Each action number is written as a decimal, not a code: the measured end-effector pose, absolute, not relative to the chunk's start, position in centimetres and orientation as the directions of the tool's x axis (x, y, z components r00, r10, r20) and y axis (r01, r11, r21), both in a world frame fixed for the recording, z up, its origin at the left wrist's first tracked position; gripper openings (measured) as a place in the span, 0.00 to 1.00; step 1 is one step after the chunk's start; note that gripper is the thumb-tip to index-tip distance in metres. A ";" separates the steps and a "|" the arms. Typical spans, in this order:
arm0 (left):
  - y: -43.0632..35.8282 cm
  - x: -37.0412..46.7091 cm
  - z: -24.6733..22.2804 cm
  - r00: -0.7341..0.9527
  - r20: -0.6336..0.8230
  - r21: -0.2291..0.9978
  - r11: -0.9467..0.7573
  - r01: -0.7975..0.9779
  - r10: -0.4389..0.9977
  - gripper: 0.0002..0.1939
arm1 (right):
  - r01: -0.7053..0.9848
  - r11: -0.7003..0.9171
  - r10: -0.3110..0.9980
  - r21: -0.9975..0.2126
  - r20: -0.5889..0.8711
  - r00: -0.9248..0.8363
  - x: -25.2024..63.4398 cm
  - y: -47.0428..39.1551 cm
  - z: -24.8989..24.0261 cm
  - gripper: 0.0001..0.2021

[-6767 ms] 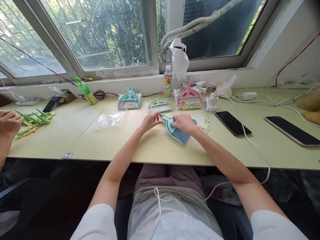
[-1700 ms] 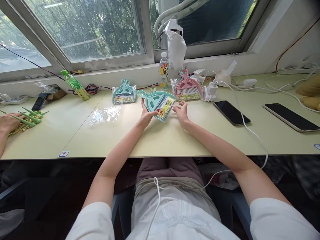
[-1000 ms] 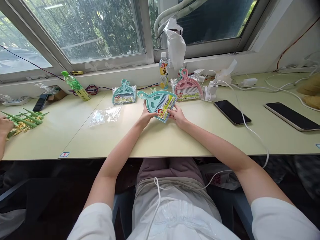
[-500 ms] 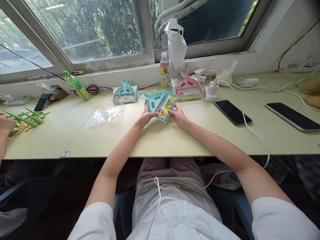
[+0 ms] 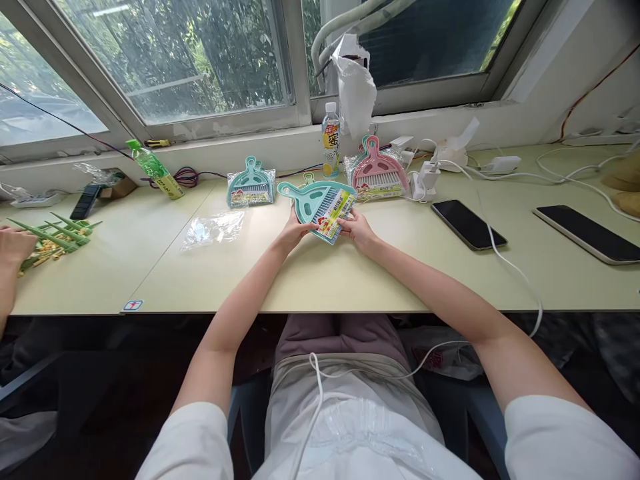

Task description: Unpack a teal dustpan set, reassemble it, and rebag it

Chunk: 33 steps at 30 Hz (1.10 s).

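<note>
Both hands hold a teal mini dustpan and brush set [image 5: 309,199] above the table, tilted with its handle to the upper left. My left hand [image 5: 294,231] grips its lower left edge. My right hand [image 5: 358,230] is closed on the right edge, by a printed label card. Behind it at the left stands a bagged teal dustpan set [image 5: 251,185]. A bagged pink dustpan set [image 5: 378,172] leans at the back right. To the left of my hands lies a crumpled clear plastic bag [image 5: 214,229].
A drink bottle [image 5: 331,141] stands behind the set; a green bottle [image 5: 156,171] leans at the left. Two phones [image 5: 468,225] and white cables [image 5: 520,275] lie at the right. Another person's hand [image 5: 15,245] is at far left near green pointed leaves [image 5: 63,235].
Hardly anything differs. The whole view has shifted very slightly, while both hands keep the same hold on the teal dustpan and brush set.
</note>
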<state>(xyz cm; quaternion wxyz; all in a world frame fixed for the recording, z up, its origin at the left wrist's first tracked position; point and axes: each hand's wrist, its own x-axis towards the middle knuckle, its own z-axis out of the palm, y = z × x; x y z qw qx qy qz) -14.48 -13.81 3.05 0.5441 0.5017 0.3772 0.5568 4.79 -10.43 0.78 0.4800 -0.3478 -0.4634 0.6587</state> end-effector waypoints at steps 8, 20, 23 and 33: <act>-14.1 -14.4 3.5 0.126 0.185 0.965 -0.155 -0.212 0.975 0.54 | -0.305 -0.111 0.960 -0.946 -0.022 -0.279 4.7 -10.9 1.1 0.18; -13.8 -14.9 3.3 0.122 0.141 0.979 -0.120 -0.167 0.983 0.51 | -0.302 -0.116 0.953 -0.946 -0.020 -0.302 4.9 -10.7 1.0 0.21; -13.7 -15.0 3.2 0.119 0.121 0.983 -0.103 -0.152 0.985 0.51 | -0.302 -0.116 0.956 -0.946 -0.023 -0.293 4.8 -10.8 1.1 0.20; -13.8 -14.9 3.5 0.109 0.098 0.987 -0.083 -0.141 0.989 0.53 | -0.303 -0.118 0.960 -0.946 -0.031 -0.277 4.8 -11.2 1.4 0.16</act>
